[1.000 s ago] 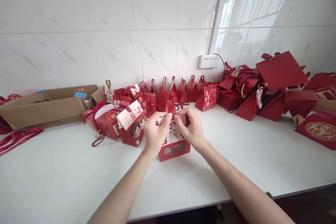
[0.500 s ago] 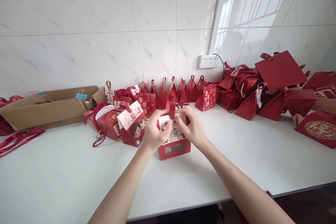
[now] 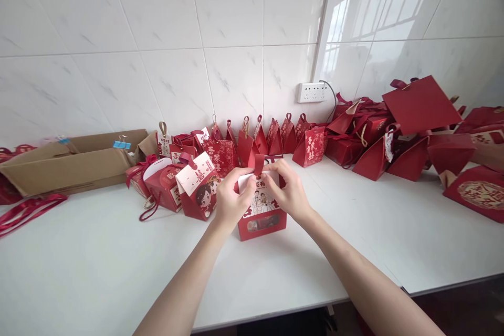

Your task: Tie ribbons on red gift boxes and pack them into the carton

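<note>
At the middle of the table (image 3: 220, 283), the top of a red box (image 3: 262, 206) is being pinched by the left hand (image 3: 233, 194) and the right hand (image 3: 289, 189), thumbs and fingers being pressed on either side. A ribbon loop (image 3: 259, 164) is being framed upright between them. The folded body is already being stood up; fastening at the top, seemingly, is being left unfinished. Far back, small boxes (image 3: 274, 139) are being kept lined up.
</note>
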A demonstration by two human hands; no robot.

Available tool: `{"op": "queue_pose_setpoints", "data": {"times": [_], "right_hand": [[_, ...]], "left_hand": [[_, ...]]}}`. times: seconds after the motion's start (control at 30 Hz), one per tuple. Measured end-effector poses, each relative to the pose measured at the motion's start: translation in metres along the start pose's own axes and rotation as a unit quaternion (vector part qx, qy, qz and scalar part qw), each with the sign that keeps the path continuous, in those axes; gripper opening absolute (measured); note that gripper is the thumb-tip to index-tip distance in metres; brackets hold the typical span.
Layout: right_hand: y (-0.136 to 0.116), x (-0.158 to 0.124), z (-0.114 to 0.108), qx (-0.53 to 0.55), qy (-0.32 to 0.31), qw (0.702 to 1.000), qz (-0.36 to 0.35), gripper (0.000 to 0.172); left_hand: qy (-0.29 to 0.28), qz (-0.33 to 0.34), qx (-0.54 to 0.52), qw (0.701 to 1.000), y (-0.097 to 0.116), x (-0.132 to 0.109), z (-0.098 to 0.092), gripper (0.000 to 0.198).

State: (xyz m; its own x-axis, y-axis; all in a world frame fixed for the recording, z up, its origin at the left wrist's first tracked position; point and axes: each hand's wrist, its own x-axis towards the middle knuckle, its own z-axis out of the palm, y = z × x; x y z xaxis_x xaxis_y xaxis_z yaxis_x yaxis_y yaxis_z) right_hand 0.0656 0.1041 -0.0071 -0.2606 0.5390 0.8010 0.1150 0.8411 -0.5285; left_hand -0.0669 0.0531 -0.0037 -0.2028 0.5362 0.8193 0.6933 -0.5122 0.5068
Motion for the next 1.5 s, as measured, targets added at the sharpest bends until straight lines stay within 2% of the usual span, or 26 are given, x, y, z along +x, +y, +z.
{"op": "queue_pose_setpoints", "data": {"times": [0.27,0.8,1.13,1.33,1.43,1.5], "right_hand": [[0.0,0.001,0.0,-0.005,-0.001,1.0,0.0,0.007],[-0.002,0.0,-0.001,-0.01,-0.021,1.0,-0.009,0.009],[-0.008,0.003,-0.003,-0.001,-0.032,0.999,0.036,0.01],[-0.007,0.001,-0.003,0.023,-0.016,0.999,0.036,0.014],[-0.003,-0.001,-0.005,0.034,-0.035,0.999,0.013,0.021],[0.002,-0.002,-0.008,0.049,-0.054,0.997,-0.002,0.034]], "left_hand": [[-0.001,-0.099,-0.031,0.995,0.007,0.002,0.0,0.013],[-0.025,-0.071,-0.05,0.996,0.005,0.001,0.0,0.016],[-0.021,-0.148,-0.086,0.985,0.008,0.001,0.0,0.013],[-0.031,-0.136,-0.081,0.987,0.004,0.001,-0.002,0.015],[-0.044,-0.099,-0.095,0.99,-0.001,0.0,-0.004,0.021],[-0.059,-0.066,-0.131,0.988,-0.006,-0.001,-0.006,0.029]]}}
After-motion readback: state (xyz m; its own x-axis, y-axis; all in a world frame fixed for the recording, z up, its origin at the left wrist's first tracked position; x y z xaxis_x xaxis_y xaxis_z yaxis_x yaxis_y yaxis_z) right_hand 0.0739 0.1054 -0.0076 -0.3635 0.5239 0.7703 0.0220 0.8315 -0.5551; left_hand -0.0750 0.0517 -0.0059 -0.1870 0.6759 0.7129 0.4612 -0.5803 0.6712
